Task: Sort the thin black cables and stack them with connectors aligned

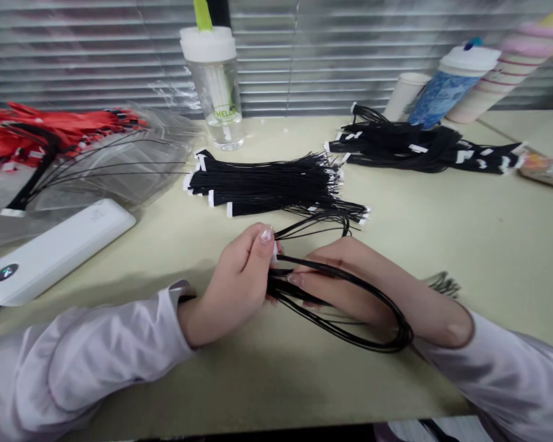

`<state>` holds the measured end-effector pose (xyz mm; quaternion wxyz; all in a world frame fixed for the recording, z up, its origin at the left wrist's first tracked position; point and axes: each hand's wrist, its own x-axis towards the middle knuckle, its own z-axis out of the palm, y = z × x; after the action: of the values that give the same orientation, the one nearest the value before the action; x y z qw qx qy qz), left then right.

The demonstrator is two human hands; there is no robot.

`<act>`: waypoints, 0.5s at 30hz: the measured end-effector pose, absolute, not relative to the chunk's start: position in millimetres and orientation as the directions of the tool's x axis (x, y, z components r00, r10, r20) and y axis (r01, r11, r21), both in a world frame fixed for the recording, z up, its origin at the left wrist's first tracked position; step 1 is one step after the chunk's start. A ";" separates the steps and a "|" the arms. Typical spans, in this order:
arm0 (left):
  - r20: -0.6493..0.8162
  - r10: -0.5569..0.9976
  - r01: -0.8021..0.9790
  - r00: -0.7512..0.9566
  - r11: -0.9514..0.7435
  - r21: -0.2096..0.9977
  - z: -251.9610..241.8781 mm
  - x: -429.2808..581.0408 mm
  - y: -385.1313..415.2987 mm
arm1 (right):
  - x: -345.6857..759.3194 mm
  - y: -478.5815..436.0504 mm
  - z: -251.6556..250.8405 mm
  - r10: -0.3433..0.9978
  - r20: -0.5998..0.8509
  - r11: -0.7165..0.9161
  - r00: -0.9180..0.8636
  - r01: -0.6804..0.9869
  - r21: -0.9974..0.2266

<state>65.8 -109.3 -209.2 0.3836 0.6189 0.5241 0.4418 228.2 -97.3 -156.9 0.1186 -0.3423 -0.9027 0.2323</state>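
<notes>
Left hand (239, 282) and right hand (350, 282) grip looped black wires (281, 287)
Both closed on them, just in front of the white-tipped wire stack (267, 187).

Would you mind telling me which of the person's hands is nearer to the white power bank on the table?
Left. The left hand is to the right of the white power bank, with a gap between them; the right hand lies farther right, beyond the left hand.

Window blind (332, 55): horizontal silver-grey slats, closed, spanning the full width of view. Thin vertical cords (292, 61) across the slats. Tabletop (502, 245): pale cream, matte, set along the blind. Straight seam (525, 145) at far right. Lighting: soft, diffuse, faint glare along the slats.
</notes>
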 end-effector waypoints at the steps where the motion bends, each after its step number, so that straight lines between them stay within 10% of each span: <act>1: 0.160 0.985 0.319 0.065 -0.173 0.932 -209.7 65.4 -109.9 | 228.3 -97.0 -156.9 0.667 0.040 0.643 -0.744 0.547 -0.535; 8: 0.230 0.969 0.392 0.093 -0.248 0.886 -212.4 63.4 -111.9 | 230.0 -94.4 -158.8 0.701 -0.179 0.283 -0.690 0.500 -0.819; 15: 0.231 0.968 0.390 0.099 -0.252 0.886 -212.1 62.9 -113.0 | 231.3 -93.8 -166.6 0.732 -0.129 0.365 -0.669 0.545 -0.755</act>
<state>62.9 -113.0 -212.1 0.3334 0.6620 0.5129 0.4331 231.3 -93.8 -166.6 0.1152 -0.3902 -0.8180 0.4066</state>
